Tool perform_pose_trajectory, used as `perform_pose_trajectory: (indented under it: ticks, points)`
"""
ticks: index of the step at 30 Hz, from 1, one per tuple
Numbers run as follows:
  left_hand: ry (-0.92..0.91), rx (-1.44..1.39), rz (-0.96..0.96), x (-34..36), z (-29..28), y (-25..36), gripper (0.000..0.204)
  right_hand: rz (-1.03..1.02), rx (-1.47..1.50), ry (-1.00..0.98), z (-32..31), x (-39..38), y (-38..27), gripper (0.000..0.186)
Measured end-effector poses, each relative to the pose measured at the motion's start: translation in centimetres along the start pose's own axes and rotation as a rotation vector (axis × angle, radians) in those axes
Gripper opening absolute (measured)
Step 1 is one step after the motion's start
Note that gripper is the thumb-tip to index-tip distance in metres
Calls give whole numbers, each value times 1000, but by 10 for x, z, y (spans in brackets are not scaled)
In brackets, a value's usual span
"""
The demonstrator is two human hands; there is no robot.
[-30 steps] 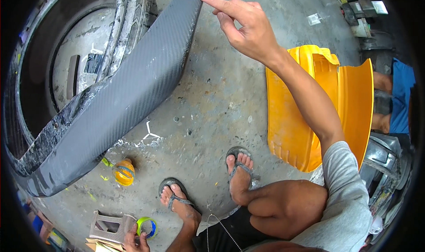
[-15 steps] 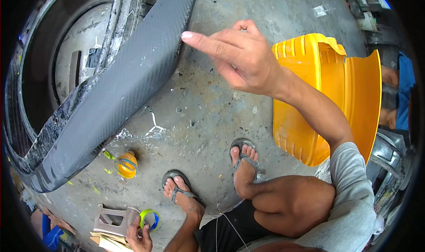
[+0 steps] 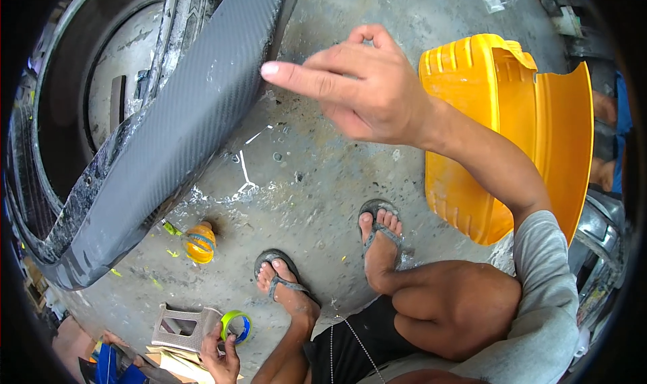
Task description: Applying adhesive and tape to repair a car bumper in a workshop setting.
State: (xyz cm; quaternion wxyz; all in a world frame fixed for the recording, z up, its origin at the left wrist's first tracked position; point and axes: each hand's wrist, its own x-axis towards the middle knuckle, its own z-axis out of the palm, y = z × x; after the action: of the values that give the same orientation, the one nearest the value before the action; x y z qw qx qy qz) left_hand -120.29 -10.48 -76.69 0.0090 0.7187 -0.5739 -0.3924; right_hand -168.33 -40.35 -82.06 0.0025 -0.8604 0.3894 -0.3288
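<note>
A long dark panel with a carbon-fibre weave (image 3: 182,111) slants from the top toward the lower left. My right hand (image 3: 377,91) reaches across to its right edge; the index finger is stretched out with its tip at that edge. The other fingers are bent, and nothing shows in this hand. Low in the picture my left hand (image 3: 221,358) has its fingers at the rim of a roll of tape (image 3: 236,326), yellow-green outside and blue inside. It appears to grip the roll, partly hidden by the fingers.
Behind the panel is a large tyre (image 3: 67,80). A yellow plastic shell (image 3: 465,148) stands on the right, under my forearm. A small orange-yellow cup-like thing (image 3: 200,242) is on the floor, and a grey-brown stool (image 3: 185,327) stands beside my left hand.
My right fingertip has slid down along the panel's edge, toward me. The panel has shifted slightly left, showing more of a white floor mark. My left hand stays with the tape.
</note>
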Motion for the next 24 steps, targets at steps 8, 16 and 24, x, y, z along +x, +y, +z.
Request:
perform_pose_trajectory:
  ticks: [8,16,24]
  points:
    - [-24,28,-16,1,-4,15,37,-17,-53,14,-5,12,2,51]
    - [-6,92,72,2,0,4,38,-121,113,-123,-14,30,16,44]
    - [9,113,106,0,-1,-1,35,125,88,-7,-16,11,10,45]
